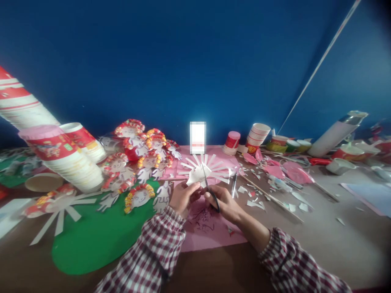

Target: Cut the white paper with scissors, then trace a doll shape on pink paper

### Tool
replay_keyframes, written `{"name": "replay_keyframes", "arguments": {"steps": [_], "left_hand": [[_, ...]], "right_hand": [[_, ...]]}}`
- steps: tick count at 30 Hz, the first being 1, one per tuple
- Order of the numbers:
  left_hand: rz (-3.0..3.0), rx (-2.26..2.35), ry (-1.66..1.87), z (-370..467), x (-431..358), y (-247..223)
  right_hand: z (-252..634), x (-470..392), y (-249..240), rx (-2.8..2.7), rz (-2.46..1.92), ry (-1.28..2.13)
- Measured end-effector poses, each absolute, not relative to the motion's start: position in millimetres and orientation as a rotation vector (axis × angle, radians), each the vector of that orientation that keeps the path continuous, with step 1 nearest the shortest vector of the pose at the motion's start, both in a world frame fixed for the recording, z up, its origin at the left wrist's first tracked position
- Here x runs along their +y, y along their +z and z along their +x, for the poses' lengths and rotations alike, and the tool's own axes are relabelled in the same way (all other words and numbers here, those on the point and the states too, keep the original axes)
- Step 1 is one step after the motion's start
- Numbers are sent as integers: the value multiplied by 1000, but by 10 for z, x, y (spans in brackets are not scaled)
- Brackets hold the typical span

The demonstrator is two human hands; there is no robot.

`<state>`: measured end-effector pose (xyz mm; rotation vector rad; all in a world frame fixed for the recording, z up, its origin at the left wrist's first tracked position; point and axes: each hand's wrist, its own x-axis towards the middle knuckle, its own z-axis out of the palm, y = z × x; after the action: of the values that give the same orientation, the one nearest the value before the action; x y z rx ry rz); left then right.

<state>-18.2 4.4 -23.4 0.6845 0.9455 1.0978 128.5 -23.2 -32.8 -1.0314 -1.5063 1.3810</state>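
Note:
My left hand (pixel 185 198) is closed on the near edge of a white paper cup (pixel 196 174) cut into strips that fan outward. In my right hand (pixel 224 202) are dark-handled scissors (pixel 216 200), their blades pointing away from me across the fanned cup. Both hands are close together, above a pink sheet (pixel 198 236) with dark handwriting on it.
Stacked paper cups (pixel 70 158) lean at the left, beside decorated paper faces (pixel 139 198) and a green sheet (pixel 100 236). White scraps, pink pieces, a thin stick (pixel 271 198) and a cup stack (pixel 257 136) are to the right. A blue wall (pixel 152 61) rises behind.

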Motion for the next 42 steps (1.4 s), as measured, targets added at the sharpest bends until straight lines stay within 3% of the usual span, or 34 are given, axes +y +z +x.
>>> {"name": "replay_keyframes", "arguments": {"steps": [42], "left_hand": [[614, 998, 1127, -159, 62, -269]], "right_hand": [[1259, -239, -311, -1510, -1089, 1334]]}}
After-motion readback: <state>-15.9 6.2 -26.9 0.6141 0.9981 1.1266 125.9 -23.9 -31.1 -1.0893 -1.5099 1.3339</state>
